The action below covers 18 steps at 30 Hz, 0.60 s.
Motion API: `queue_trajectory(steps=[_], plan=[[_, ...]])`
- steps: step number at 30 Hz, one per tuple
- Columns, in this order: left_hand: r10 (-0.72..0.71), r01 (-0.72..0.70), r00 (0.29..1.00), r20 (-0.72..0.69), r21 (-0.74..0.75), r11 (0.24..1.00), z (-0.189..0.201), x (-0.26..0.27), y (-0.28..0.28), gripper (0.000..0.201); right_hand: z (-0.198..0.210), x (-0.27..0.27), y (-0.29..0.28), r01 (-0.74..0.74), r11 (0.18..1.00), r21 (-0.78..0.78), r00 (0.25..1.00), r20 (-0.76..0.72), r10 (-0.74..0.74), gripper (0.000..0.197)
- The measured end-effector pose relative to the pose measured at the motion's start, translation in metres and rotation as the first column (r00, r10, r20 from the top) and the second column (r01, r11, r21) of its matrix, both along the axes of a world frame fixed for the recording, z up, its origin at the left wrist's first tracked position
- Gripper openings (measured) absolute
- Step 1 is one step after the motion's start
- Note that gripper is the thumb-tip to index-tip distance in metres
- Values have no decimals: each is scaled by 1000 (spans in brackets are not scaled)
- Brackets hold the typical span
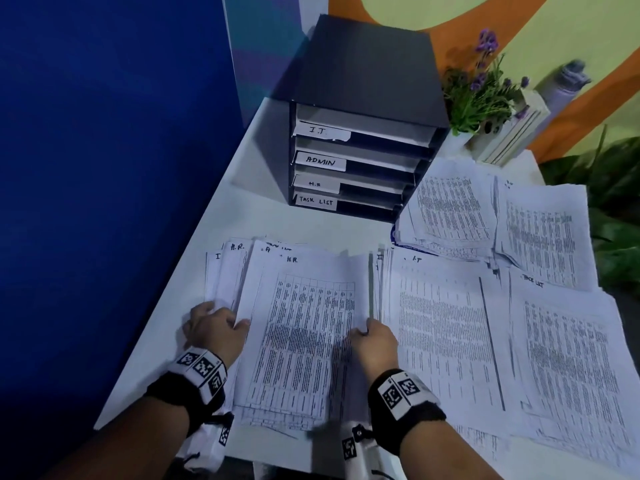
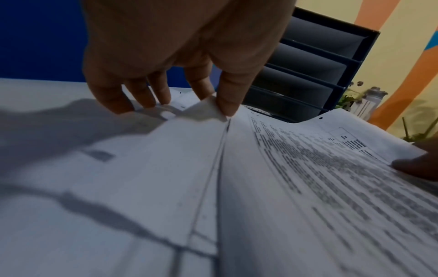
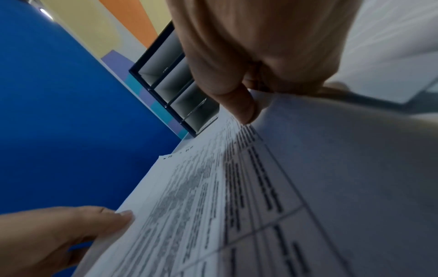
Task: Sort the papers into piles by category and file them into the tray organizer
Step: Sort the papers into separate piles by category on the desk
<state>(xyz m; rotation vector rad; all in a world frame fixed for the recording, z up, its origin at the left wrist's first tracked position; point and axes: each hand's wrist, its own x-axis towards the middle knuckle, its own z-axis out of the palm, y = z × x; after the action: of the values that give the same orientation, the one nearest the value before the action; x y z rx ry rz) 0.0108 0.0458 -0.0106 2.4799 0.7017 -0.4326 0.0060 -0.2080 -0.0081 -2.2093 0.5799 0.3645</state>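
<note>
Lying near the front edge of the white tabletop (image 1: pixel 242 216), a stack of printed sheets headed "H.R." (image 1: pixel 301 337) is held at both sides. Its left edge is pinched by the left hand (image 1: pixel 214 329), thumb on top and the other fingers curled over the fanned sheets beside it; in the left wrist view the fingertips (image 2: pixel 227 106) are seen closed on a lifted paper corner. Its right edge is gripped by the right hand (image 1: pixel 372 341), the thumb (image 3: pixel 239 105) pressed on top and the remaining fingers tucked beneath the sheets. Just beside this stack, toward the right edge of the tabletop, a pile headed "I.T." (image 1: pixel 440 327) is laid flat, and a pile headed "TASK LIST" (image 1: pixel 568 358) is placed at the front right corner. Behind these, along the right edge, two more piles of printed sheets (image 1: pixel 495 216) are spread, overlapping each other. A dark tray organizer (image 1: pixel 363 81) is stood at the back of the tabletop, with four slots labelled from top to bottom "I.T.", "ADMIN", "H.R." and "TASK LIST". A potted plant with purple flowers (image 1: pixel 481 88) is set at the back right corner, touching the organizer's side, and a pale bottle (image 1: pixel 564 81) is seen behind it.
</note>
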Motion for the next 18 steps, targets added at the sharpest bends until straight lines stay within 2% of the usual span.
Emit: queue_trajectory(steps=[3,5,8,12,15,18], plan=[[-30,30,999,34,-3,1000,-5,-1,0,36,-5,0,5,-31,999,-33,1000,-1,31,30],[-32,33,998,63,-20,999,-2,-2,-3,28,-8,2,5,-32,999,-28,999,8,32,36],[-53,64,992,112,-97,993,2,-5,-10,15,-5,3,7,-19,998,54,1000,26,17,20],[-26,61,988,151,-229,971,10,-4,-17,31,-3,5,7,-34,996,86,997,72,28,13],[18,32,985,171,-288,957,18,0,-20,39,1,8,4,-43,996,76,986,166,30,1],[104,-15,963,250,-337,942,33,6,-24,39,10,10,-3,72,984,163,961,252,-112,13]])
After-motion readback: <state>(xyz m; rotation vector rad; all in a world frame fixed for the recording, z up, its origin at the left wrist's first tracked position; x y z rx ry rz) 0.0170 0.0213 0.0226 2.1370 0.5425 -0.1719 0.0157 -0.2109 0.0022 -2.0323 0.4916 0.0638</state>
